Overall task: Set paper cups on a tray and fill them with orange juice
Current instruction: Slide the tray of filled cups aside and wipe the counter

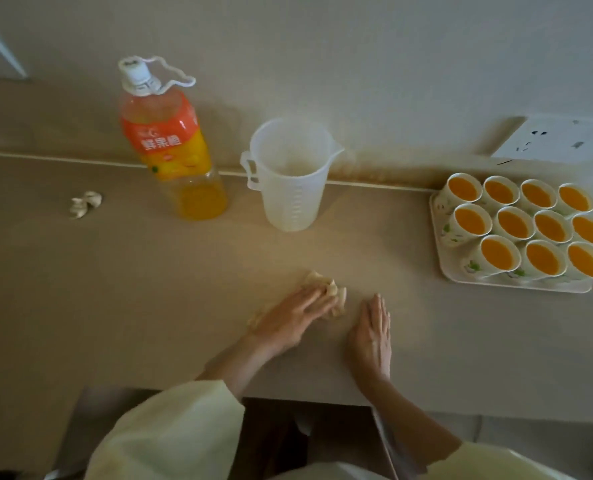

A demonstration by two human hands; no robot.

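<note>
Beige counter holds the tray of juice-filled paper cups at far right (bottle and jug stand behind). Left hand presses a crumpled tissue with straight fingers; right hand lies flat, open.

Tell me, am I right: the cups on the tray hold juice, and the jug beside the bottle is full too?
Only partly. In the head view the jug beside the bottle looks empty; the cups on the tray do hold juice.

My left hand lies palm down, fingers straight, angled toward the right. My right hand lies flat just beside it, fingers together, pointing forward.
</note>
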